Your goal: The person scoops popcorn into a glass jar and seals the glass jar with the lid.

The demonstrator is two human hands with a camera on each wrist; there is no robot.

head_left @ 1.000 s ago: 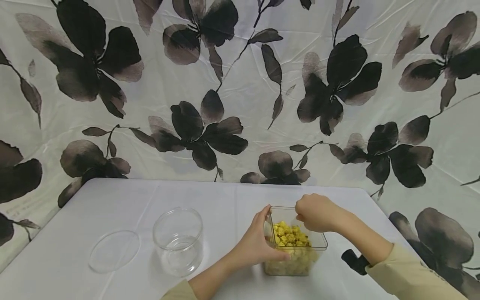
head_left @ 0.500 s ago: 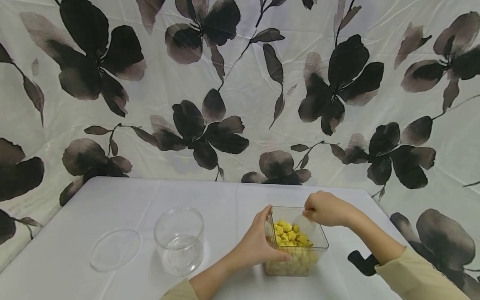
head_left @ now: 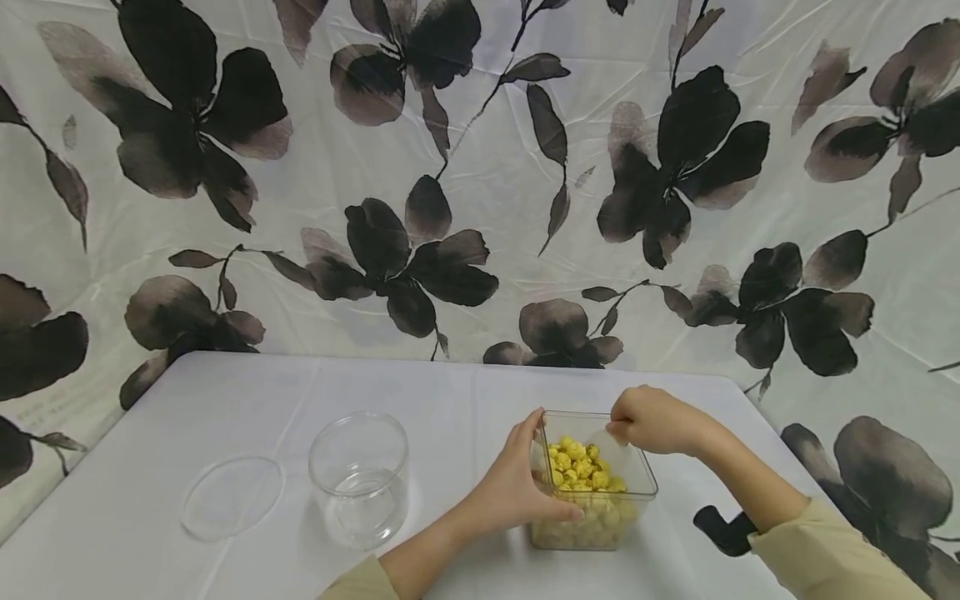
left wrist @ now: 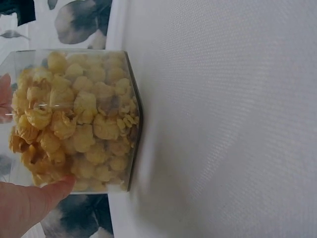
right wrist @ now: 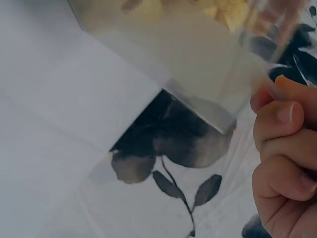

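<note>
A clear square-cornered container (head_left: 637, 497) holds yellow popcorn (head_left: 577, 467), heaped higher on its left side. My left hand (head_left: 513, 492) grips the container from the left, thumb across the front wall and fingers at the back left edge. In the left wrist view its thumb (left wrist: 37, 203) presses the wall beside the popcorn. At the back right, my right hand (head_left: 660, 421) pinches the container's rim between thumb and curled index finger. The right wrist view shows those curled fingers (right wrist: 282, 129) at the rim corner. The container's top is uncovered.
A clear round jar (head_left: 358, 500) without contents stands left of the container on the white-covered table (head_left: 450, 417). Farther left lies a clear round disc (head_left: 232, 500), like a lid. A floral curtain (head_left: 540, 167) hangs behind the table. A black object (head_left: 723, 531) shows at my right wrist.
My right hand has moved right, from over the opening to the back right rim. Popcorn inside has shifted slightly. My left hand keeps its grip.
</note>
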